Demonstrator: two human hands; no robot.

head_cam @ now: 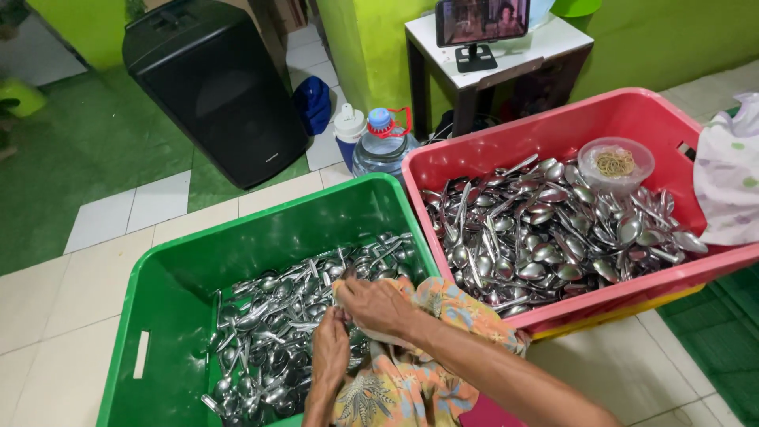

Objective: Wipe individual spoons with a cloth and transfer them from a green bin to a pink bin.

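Observation:
A green plastic crate (170, 273) holds a heap of metal spoons (273, 328). Both my hands reach into it over the spoons. My right hand (378, 304) is closed on a patterned orange cloth (403, 379) draped over the crate's near corner. My left hand (330, 345) pinches something small at the cloth's edge just below the right hand; what it is stays hidden. Beside it, a red crate (553, 126) is full of more spoons (545, 229), with a clear tub of rubber bands (615, 164) on top.
A black speaker (213, 83) stands on the floor behind the crates. A water bottle (383, 142) and a white-capped flask (349, 130) sit between. A phone on a stand (481, 24) rests on a small white table. White spotted fabric (727, 170) hangs at right.

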